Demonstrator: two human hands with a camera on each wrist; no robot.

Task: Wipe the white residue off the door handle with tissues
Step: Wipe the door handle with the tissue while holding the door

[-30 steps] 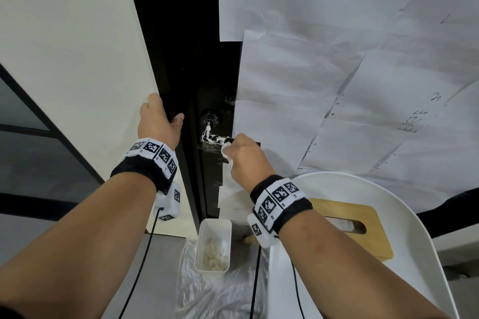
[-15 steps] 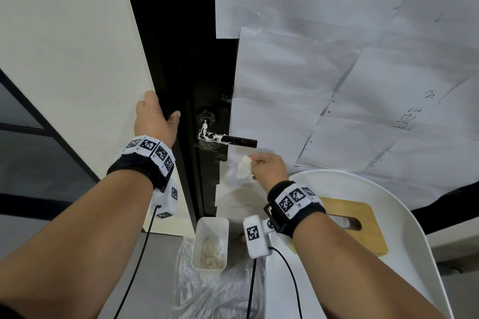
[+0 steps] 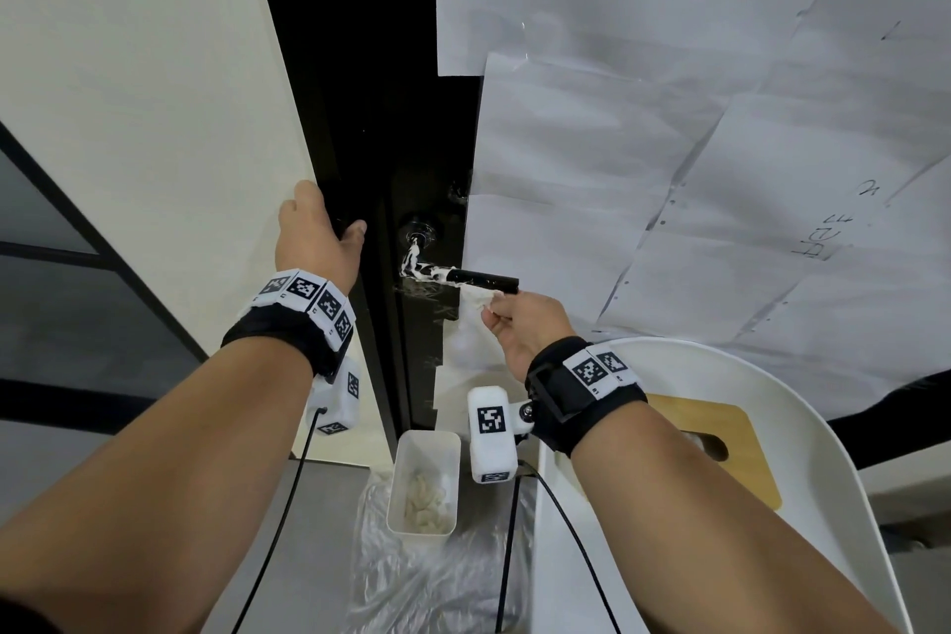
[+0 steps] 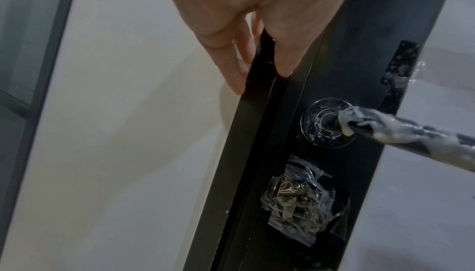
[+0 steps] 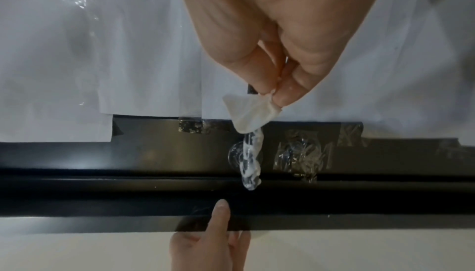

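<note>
Residue [image 4: 401, 133] coats handle [image 3: 481, 277]; head view adds tissue [image 3: 476, 296].

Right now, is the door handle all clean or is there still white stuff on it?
Partly clean. The outer end of the black metal door handle looks bare. The right hand pinches a crumpled white tissue just beneath it, while the left hand holds the door's edge. Left: thick white residue near the round base.
</note>
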